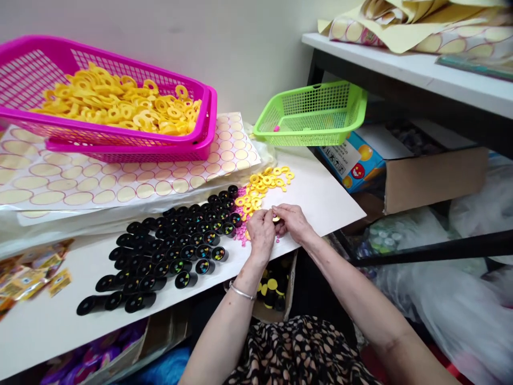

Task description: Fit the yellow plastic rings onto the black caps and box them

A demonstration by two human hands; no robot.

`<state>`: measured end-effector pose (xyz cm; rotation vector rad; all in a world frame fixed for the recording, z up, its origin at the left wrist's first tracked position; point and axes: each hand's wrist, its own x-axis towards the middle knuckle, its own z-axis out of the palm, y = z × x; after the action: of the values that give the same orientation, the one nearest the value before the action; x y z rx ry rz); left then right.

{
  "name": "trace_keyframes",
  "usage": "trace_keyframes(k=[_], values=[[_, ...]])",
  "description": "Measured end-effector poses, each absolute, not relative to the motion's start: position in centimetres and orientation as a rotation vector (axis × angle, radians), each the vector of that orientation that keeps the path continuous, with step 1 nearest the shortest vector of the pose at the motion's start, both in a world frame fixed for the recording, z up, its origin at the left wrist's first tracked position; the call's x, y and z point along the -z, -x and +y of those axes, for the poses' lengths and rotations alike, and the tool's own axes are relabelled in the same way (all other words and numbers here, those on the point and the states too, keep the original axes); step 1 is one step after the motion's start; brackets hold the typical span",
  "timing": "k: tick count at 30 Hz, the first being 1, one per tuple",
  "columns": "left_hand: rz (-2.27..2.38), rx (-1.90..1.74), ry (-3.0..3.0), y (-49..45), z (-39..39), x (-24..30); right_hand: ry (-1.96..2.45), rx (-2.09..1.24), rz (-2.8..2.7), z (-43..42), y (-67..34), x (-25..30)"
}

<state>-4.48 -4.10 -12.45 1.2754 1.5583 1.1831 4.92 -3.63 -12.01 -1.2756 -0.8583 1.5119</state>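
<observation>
My left hand [261, 233] and my right hand [294, 221] meet over the white board [320, 198], fingers pinched together on a small yellow ring [276, 218] held between them. Just beyond lies a loose pile of yellow rings [262, 187], with small pink pieces [241, 233] beside it. To the left, several short black tubes [172, 251] lie in rows, coloured dots showing at their ends.
A pink basket [36, 123] full of yellow rings sits at the back left on sheets of round stickers [120, 184]. A green basket [312, 115] rests on a cardboard box at the right. Yellow packets [32, 272] lie at the left edge. A shelf [420, 69] stands to the right.
</observation>
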Motion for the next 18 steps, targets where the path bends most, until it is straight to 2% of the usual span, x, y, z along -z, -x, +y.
trace_keyframes(k=[9, 18], values=[[1.479, -1.214, -1.109, 4.2, -3.4, 13.3, 1.384, -1.409, -0.855, -3.0, -4.4, 13.1], [1.228, -1.078, -1.203, 5.4, -4.6, 11.1, 1.262, -1.378, -0.887, -3.9, -4.7, 12.1]])
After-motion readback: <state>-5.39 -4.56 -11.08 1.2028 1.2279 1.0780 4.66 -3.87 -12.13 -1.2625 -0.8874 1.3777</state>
